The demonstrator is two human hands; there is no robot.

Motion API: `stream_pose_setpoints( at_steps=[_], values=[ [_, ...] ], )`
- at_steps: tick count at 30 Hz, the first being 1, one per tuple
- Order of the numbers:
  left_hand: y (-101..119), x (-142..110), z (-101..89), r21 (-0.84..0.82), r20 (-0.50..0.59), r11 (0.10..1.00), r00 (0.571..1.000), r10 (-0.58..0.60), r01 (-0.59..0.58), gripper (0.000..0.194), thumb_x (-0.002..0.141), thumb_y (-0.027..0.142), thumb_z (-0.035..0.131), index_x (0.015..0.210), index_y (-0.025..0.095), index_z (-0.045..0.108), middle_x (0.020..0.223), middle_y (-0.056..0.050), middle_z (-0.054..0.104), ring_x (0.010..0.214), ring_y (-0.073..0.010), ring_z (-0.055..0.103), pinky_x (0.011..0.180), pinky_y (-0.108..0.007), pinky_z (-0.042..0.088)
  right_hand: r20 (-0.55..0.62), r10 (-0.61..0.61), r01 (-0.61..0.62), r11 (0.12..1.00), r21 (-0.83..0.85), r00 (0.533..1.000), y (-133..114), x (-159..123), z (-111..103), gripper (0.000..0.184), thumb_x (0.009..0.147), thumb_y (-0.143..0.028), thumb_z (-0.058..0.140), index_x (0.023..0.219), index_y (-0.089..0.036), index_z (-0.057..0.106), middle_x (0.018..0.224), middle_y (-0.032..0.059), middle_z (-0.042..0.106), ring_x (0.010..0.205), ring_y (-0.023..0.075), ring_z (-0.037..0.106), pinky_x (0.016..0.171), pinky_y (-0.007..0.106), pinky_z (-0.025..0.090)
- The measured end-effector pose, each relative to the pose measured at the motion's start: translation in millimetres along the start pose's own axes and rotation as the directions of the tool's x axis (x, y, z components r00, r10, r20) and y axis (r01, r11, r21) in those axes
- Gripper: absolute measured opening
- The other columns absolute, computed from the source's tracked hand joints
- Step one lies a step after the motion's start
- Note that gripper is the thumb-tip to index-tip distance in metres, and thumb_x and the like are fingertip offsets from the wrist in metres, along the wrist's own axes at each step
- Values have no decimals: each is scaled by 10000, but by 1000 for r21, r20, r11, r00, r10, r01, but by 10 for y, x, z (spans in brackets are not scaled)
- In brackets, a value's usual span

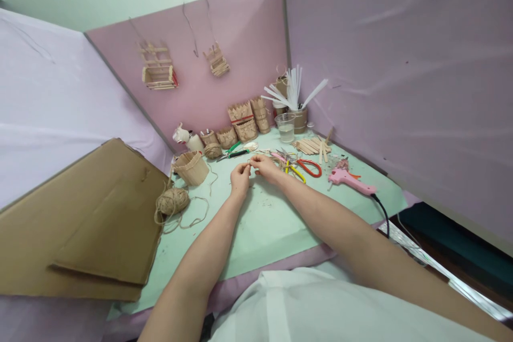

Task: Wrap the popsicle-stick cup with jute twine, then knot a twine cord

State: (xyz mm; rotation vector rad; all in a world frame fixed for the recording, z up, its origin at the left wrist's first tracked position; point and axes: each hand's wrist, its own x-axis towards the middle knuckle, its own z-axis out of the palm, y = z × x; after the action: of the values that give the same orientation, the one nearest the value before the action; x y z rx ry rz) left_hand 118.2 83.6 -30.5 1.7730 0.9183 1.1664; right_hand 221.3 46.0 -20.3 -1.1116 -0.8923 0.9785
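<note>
My left hand (pixel 240 177) and my right hand (pixel 263 166) meet over the middle of the pale green table, fingertips pinched close together. Whatever sits between the fingers is too small to make out. Just beyond and right of them lie yellow-handled scissors (pixel 295 172), red-handled scissors (pixel 310 167) and some loose twine. Pliers with dark and green handles (pixel 237 154) rest behind my left hand. To the left stands a basket made of wooden sticks (pixel 191 169), with a ball of twine (pixel 172 201) in front of it, its loose end trailing on the table.
A pink glue gun (pixel 352 181) with a black cord lies at the right. Craft sticks (pixel 311 145), a clear plastic cup (pixel 286 129) and white glue sticks (pixel 294 88) are at the back right. Cardboard sheets (pixel 100 219) lean over the left side. Small stick baskets (pixel 159 76) hang on the pink wall.
</note>
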Motion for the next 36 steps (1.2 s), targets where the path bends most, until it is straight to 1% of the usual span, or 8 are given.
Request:
stream_pose_setpoints(
  at_steps=[6,10,13,16,22,27,32,36],
  values=[
    [-1,15,6,21,27,1000,1000,4,-5,157,732,275,515,685,148,595,566,21,492,568,-106,445,568,-224,363,83,101,-113,981,160,991,-20,22,-37,189,676,-200,612,644,-179,427,614,-55,419,554,64,397,509,183,305],
    [3,13,10,-6,43,998,997,-59,59,155,728,281,527,710,146,601,557,23,481,540,-100,429,517,-214,350,146,156,-188,954,236,977,-27,38,-67,209,674,-181,622,653,-182,415,617,-53,435,550,65,415,510,184,314],
    [13,-7,5,-17,60,993,991,-116,117,174,727,299,533,722,145,612,545,30,466,503,-94,402,475,-211,328,179,182,-224,943,248,967,-24,40,-81,181,685,-172,605,666,-184,426,622,-51,452,550,66,420,506,183,310],
    [20,-31,-3,22,59,992,991,-122,121,187,725,306,533,739,145,627,563,22,499,507,-96,415,486,-215,341,129,196,-218,957,191,972,-2,47,-78,124,681,-156,581,678,-183,460,621,-48,458,554,71,422,501,185,311],
    [5,-46,-5,85,98,995,993,-68,59,210,732,314,523,779,152,648,642,-5,577,558,-110,475,553,-231,392,-75,87,-90,995,-44,993,62,72,-56,65,679,-171,556,668,-183,493,596,-50,458,522,74,394,477,190,288],
    [-5,-58,-6,95,123,989,984,-129,117,223,748,344,515,780,153,626,580,26,513,422,-75,369,431,-214,316,-93,-63,36,962,-270,994,53,71,-65,53,709,-155,512,660,-175,512,611,-37,501,546,87,424,522,211,317],
    [-54,-27,-31,139,50,984,992,-120,112,232,754,342,503,773,156,640,613,2,568,482,-103,452,490,-228,370,15,-295,254,793,-554,955,21,51,-72,76,729,-122,510,674,-174,502,666,-19,531,652,114,463,629,235,347],
    [-103,8,-45,181,27,982,998,-63,57,208,737,302,510,770,161,659,655,-22,614,626,-143,532,605,-243,413,135,-401,381,633,-674,906,23,24,-84,86,746,-95,507,730,-179,511,742,-1,536,727,132,459,684,253,338]
  ],
)
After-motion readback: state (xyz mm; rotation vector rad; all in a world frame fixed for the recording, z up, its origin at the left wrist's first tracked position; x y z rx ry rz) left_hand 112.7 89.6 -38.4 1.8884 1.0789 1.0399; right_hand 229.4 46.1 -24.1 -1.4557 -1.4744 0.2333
